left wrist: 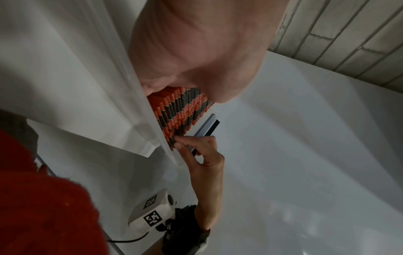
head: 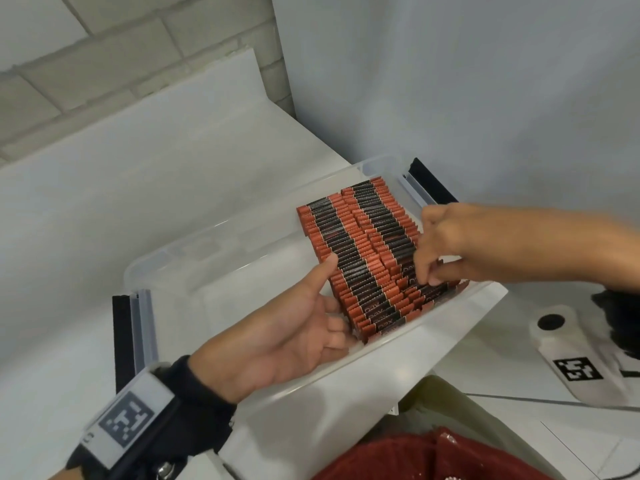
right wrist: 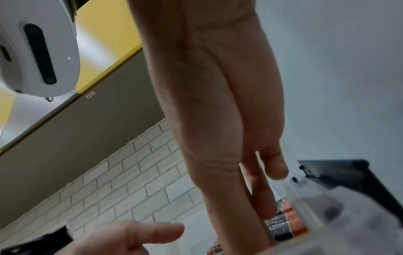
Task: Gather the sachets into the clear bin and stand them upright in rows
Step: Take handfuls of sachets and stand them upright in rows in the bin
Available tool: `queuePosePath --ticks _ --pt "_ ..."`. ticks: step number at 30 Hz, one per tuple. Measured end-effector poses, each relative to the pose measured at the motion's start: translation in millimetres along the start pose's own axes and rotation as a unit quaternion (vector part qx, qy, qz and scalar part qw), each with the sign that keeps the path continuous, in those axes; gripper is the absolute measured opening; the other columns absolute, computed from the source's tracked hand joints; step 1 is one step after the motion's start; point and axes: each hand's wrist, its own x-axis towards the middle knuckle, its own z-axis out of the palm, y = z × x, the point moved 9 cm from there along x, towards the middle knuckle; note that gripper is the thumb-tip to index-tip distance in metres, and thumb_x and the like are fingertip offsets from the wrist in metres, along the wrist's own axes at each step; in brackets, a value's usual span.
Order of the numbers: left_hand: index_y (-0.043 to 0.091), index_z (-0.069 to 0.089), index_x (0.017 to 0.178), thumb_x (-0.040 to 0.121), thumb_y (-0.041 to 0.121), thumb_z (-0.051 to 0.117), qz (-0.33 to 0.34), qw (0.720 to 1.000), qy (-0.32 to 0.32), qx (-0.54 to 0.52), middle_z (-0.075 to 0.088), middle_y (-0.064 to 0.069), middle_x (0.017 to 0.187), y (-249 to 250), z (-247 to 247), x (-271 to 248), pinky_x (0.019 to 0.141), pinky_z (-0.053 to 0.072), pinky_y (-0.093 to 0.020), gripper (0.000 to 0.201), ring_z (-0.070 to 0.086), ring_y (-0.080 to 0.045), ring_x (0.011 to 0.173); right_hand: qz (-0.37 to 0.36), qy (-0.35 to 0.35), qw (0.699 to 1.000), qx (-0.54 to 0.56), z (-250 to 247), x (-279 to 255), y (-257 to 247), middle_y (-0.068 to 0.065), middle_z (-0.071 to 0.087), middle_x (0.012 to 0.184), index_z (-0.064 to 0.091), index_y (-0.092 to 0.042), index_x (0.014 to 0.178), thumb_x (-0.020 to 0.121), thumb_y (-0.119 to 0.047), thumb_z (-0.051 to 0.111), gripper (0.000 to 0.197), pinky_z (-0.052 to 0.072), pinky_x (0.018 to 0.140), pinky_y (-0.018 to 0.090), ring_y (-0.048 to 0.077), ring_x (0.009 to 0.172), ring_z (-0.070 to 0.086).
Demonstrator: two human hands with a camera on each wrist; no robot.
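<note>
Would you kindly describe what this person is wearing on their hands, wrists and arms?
Both hands are bare, left hand and right hand, with no gloves. The left wrist carries a black strap bearing a white block with a black-and-white square marker. The right wrist has a matching white camera unit with similar markers, a black strap and a thin black cable. Forearms are uncovered.

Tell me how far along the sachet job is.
Mostly done, it seems: two long rows of red-and-black sachets stand upright in the clear bin. In hand: the left hand, open, braces the near row's side, while the right hand pinches sachets at the front of the other row. Left: the front few lean rather than stand. No loose sachets show outside the bin.
</note>
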Motion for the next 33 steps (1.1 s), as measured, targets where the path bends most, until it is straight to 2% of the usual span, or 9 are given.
queuePosePath --ticks 9,12,15,18,21,26,29,31,33 --pt "0.007 0.062 0.093 0.090 0.066 0.034 0.031 0.999 0.017 -0.034 0.069 -0.009 0.079 2.0 -5.5 2.1 0.079 0.045 -0.027 0.065 0.064 -0.016 0.073 0.020 -0.007 1.000 0.011 10.1 -9.0 -20.6 -0.014 0.057 0.131 0.057 -0.031 0.126 0.087 -0.053 0.019 0.059 0.044 0.102 0.028 0.003 0.117 0.054" --pt "0.006 0.067 0.086 0.090 0.067 0.035 0.025 0.999 0.005 -0.036 0.068 -0.013 0.083 0.7 -2.9 0.4 0.077 0.046 -0.027 0.069 0.061 -0.020 0.079 -0.003 -0.060 0.998 0.011 21.8 -11.7 -41.3 -0.033 0.004 0.148 0.018 -0.045 0.147 0.084 -0.066 0.009 0.067 -0.003 0.112 0.004 -0.024 0.133 -0.005" --pt "0.005 0.065 0.102 0.090 0.069 0.029 0.014 1.000 -0.011 -0.018 0.071 -0.014 0.093 -2.2 1.2 1.9 0.086 0.047 -0.028 0.075 0.066 -0.022 0.086 -0.030 -0.120 0.991 0.045 41.9 -15.5 -53.7 -0.041 0.000 0.138 0.012 -0.050 0.142 0.085 -0.070 0.012 0.060 -0.016 0.095 -0.007 -0.037 0.114 -0.020" --pt "0.008 0.066 0.096 0.088 0.072 0.028 0.004 1.000 -0.003 -0.011 0.065 -0.015 0.101 -3.4 -1.1 1.2 0.089 0.039 -0.026 0.075 0.056 -0.025 0.096 -0.037 -0.047 0.994 0.091 23.6 -19.0 -47.6 -0.041 0.025 0.140 0.041 -0.054 0.134 0.084 -0.079 0.011 0.063 0.009 0.112 0.004 -0.032 0.127 0.011" --pt "0.009 0.065 0.108 0.089 0.073 0.021 -0.011 1.000 -0.012 0.010 0.071 -0.012 0.099 -4.9 1.5 1.2 0.078 0.049 -0.024 0.081 0.068 -0.019 0.087 -0.056 -0.048 0.990 0.119 28.2 -18.3 -44.6 -0.010 0.066 0.119 0.067 -0.026 0.114 0.084 -0.083 0.010 0.085 0.047 0.095 0.022 0.001 0.108 0.060" --pt "0.011 0.055 0.123 0.086 0.076 0.023 0.007 0.999 0.035 0.022 0.069 -0.013 0.106 1.3 -7.4 0.9 0.095 0.043 -0.027 0.081 0.061 -0.019 0.104 -0.054 -0.035 0.987 0.149 20.2 -11.9 -50.2 -0.009 0.066 0.095 0.067 -0.026 0.098 0.089 -0.075 0.019 0.069 0.050 0.079 0.024 0.006 0.087 0.063" --pt "0.009 0.050 0.131 0.086 0.077 0.026 0.025 0.998 0.050 -0.005 0.069 -0.012 0.108 2.5 -6.8 2.6 0.096 0.038 -0.026 0.085 0.059 -0.019 0.106 -0.014 -0.043 0.993 0.113 14.7 -8.7 -49.9 -0.034 0.021 0.149 0.030 -0.047 0.145 0.078 -0.076 0.014 0.074 0.012 0.114 0.008 -0.016 0.137 0.017" --pt "0.006 0.058 0.125 0.087 0.076 0.023 0.024 0.999 0.040 -0.004 0.067 -0.006 0.111 1.3 0.8 3.7 0.096 0.042 -0.024 0.087 0.062 -0.017 0.102 0.002 -0.087 0.995 0.053 29.1 -3.7 -53.4 -0.027 -0.014 0.150 -0.005 -0.039 0.149 0.073 -0.078 0.009 0.086 -0.014 0.105 0.006 -0.013 0.137 -0.020" --pt "0.005 0.057 0.126 0.088 0.075 0.019 0.020 0.999 0.038 0.009 0.065 -0.010 0.124 0.2 1.9 4.9 0.108 0.039 -0.031 0.089 0.059 -0.021 0.118 0.008 -0.115 0.993 0.009 44.5 0.4 -53.4 -0.020 -0.025 0.148 -0.017 -0.033 0.145 0.073 -0.078 0.008 0.089 -0.021 0.099 0.009 -0.009 0.132 -0.028"
